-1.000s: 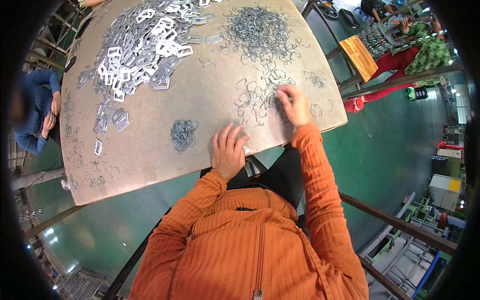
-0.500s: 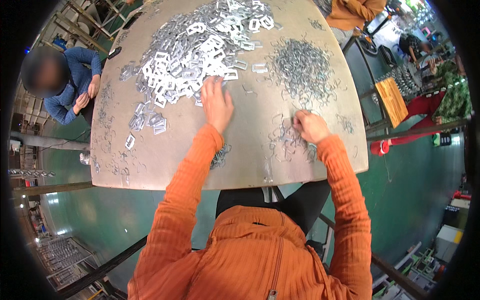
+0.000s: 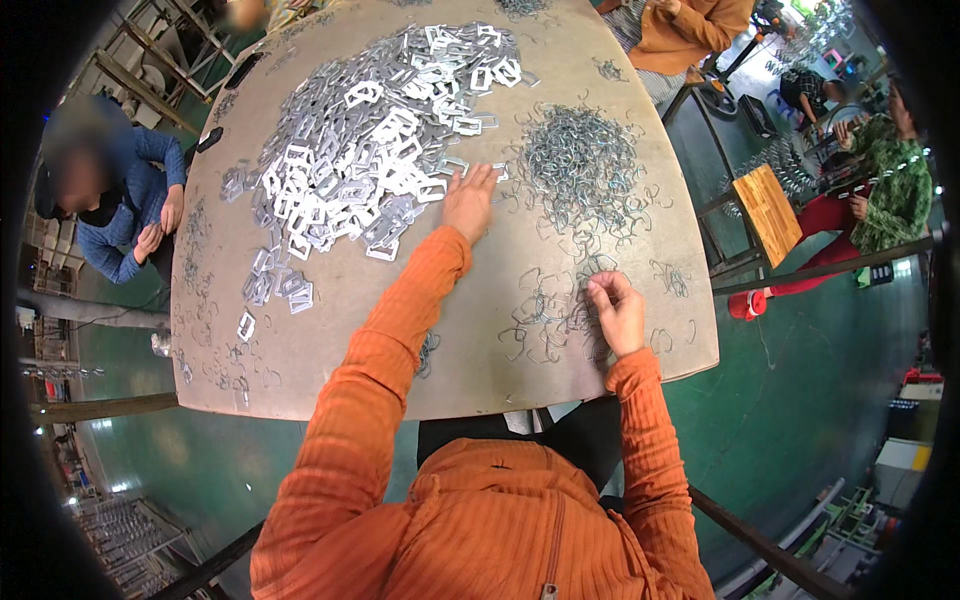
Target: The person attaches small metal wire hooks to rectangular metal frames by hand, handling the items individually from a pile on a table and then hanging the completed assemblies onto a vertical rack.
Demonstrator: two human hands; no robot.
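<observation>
My left hand lies with its fingers stretched out at the right edge of a big heap of flat metal frame-shaped buckles. A loose buckle shows at its fingertips. Thumb and forefinger of my right hand are pinched together over a loose spread of bent wire pieces. A thin wire piece shows at these fingertips; the part between the fingers is hidden. Beyond that hand rises a denser heap of bent wire pieces.
The brown table curves along its near edge. Stray wires lie beside my left forearm. A person in blue sits at the left side, another in orange at the far right. A wooden stool stands right of the table.
The whole view has shifted, so the table appears lower and farther left. My left hand has moved right along the buckle heap's edge. My right hand stays over the loose wires, its fingers pinched.
</observation>
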